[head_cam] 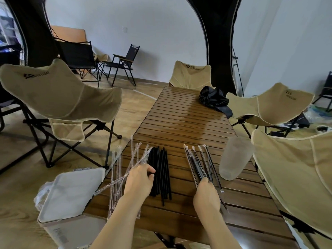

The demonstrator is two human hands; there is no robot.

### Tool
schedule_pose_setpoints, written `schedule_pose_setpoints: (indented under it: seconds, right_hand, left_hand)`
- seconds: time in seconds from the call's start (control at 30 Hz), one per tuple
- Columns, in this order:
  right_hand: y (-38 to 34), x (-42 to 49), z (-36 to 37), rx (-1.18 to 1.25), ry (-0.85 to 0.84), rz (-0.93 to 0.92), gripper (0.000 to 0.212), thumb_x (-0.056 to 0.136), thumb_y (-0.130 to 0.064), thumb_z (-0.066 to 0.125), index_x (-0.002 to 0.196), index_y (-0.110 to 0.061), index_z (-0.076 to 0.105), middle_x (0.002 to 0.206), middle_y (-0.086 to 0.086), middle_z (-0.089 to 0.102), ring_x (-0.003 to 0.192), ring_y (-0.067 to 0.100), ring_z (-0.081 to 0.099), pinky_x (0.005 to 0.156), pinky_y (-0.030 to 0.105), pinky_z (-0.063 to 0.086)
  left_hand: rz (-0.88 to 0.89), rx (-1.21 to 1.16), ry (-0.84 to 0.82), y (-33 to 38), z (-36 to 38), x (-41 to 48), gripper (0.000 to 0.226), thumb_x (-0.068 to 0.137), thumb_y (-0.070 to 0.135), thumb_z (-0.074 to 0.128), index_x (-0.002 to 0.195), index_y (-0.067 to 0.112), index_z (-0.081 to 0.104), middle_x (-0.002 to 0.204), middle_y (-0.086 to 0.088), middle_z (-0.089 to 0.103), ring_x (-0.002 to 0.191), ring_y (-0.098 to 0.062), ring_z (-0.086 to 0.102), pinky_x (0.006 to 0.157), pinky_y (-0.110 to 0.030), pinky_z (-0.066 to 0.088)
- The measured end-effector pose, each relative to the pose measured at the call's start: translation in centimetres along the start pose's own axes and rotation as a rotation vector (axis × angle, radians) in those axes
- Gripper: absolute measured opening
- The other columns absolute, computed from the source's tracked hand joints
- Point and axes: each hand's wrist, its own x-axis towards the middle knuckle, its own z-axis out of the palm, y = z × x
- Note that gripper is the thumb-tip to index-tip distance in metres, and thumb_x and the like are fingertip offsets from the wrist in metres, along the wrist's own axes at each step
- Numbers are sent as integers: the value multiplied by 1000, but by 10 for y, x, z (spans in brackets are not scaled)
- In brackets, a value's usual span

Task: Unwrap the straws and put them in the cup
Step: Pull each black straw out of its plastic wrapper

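Straws in wrappers fan out across the slatted table, away from your right hand. That hand's fingers are curled round the near ends and pinch the bundle together.

Just right of this grip, and slightly beyond it, the frosted cup stands upright close to the table's right edge. Every straw in view lies on the table, outside the cup.

Left of the grip, a strip of bare slats separates it from the bare black straws, which lie in a loose pile. Your left hand curls its fingertips onto the pile's left side. You cannot tell whether it holds one straw or several.

Left of that hand, empty clear wrappers lie crossed, and several overhang the table's left edge.

Beyond both grips the slats run open to a black bag at the far right corner.

Below the left edge a lidded bin stands closed, its contents hidden. Tan folding chairs flank both long sides.
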Motion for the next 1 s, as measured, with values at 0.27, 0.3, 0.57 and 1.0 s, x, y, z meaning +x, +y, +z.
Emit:
schedule_pose_setpoints:
  seconds: [0.27, 0.3, 0.57, 1.0]
  right_hand:
    - [-1, 3, -10, 144, 82, -43, 21, 92, -22, 54, 109, -10, 57, 106, 6, 58, 94, 20, 60, 82, 31, 53]
    - [-2, 4, -14, 185, 92, -77, 20, 92, -22, 55, 109, -11, 56, 105, 5, 59, 93, 19, 60, 81, 31, 54]
    - [-12, -1, -32, 354, -141, -424, 13, 93, -13, 51, 97, -26, 52, 95, -5, 60, 84, 7, 59, 74, 18, 50]
    - [-26, -16, -37, 408, -154, -602, 34, 97, -19, 46, 66, -34, 50, 67, -13, 53, 66, 4, 54, 66, 17, 45]
  left_hand:
    - [155, -36, -79, 7, 6, -1, 28, 94, 28, 57, 122, 26, 58, 122, 9, 60, 115, -7, 55, 93, -18, 41]
    - [174, -53, -64, 9, 5, -1, 36, 95, 30, 56, 130, 25, 52, 129, 7, 57, 119, -9, 53, 95, -21, 41]
    - [15, -563, 199, 43, -11, -5, 42, 100, 29, 40, 138, 10, 42, 126, 0, 61, 104, -11, 62, 86, -19, 43]
    - [-172, -994, 304, 67, -22, -8, 29, 102, 26, 37, 82, 21, 57, 86, 7, 70, 95, -7, 65, 80, -28, 46]
